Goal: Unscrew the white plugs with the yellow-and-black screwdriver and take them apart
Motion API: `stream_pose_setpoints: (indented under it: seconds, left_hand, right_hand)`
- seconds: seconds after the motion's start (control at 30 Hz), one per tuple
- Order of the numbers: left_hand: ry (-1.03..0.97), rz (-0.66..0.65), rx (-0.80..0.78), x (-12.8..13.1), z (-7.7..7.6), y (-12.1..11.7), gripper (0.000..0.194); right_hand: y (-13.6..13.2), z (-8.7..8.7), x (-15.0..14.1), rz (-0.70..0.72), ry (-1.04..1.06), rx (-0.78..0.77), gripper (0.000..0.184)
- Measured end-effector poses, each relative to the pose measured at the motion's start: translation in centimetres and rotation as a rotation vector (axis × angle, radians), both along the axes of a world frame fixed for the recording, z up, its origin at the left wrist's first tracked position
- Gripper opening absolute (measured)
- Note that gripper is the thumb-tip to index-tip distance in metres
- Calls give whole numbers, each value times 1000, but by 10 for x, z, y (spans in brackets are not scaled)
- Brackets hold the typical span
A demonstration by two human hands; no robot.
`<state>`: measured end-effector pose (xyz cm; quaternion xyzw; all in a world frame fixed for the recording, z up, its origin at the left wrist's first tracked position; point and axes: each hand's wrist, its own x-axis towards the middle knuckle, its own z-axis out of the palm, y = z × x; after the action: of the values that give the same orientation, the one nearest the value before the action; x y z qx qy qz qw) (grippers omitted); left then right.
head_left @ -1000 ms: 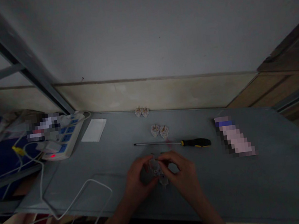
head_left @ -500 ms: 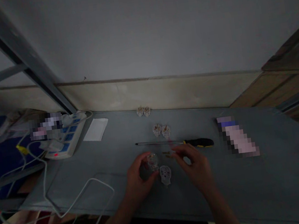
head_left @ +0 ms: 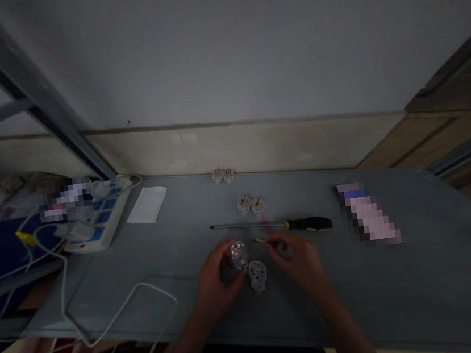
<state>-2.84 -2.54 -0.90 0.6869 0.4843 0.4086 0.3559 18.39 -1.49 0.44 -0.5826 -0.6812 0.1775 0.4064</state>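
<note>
My left hand [head_left: 218,279] is closed on a small clear plug shell [head_left: 238,253], held just above the grey table [head_left: 404,287]. My right hand [head_left: 299,260] pinches a thin brass pin [head_left: 260,240] that points left toward the shell. Between the two hands a white plug cover [head_left: 257,275] lies flat on the table. A screwdriver [head_left: 284,225] with a black and yellow handle lies just beyond my hands.
Two pairs of small plug parts [head_left: 251,205] [head_left: 223,176] lie further back. A white card [head_left: 147,204] and a blue-and-white power strip [head_left: 97,222] sit at the left, with a white cable [head_left: 118,311] looping over the front edge. A blurred box [head_left: 369,214] lies at the right.
My hands were together on the plug; they have parted. The white cover now lies on the table. My right hand moved right, took a brass pin and is moving back toward the shell.
</note>
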Motion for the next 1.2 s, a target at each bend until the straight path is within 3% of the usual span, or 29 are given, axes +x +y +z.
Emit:
stream_pose_setpoints:
  seconds: [0.17, 0.3, 1.2]
  left_hand:
    - [0, 2, -1, 0, 0, 0, 49]
    - [-33, -5, 3, -1, -1, 0, 50]
    - [-28, -3, 25, -1, -2, -1, 47]
  right_hand:
    - [-6, 26, -22, 128, 9, 68, 10]
    - [-8, 35, -37, 231, 4, 100, 17]
    - [-6, 24, -52, 247, 38, 171, 18]
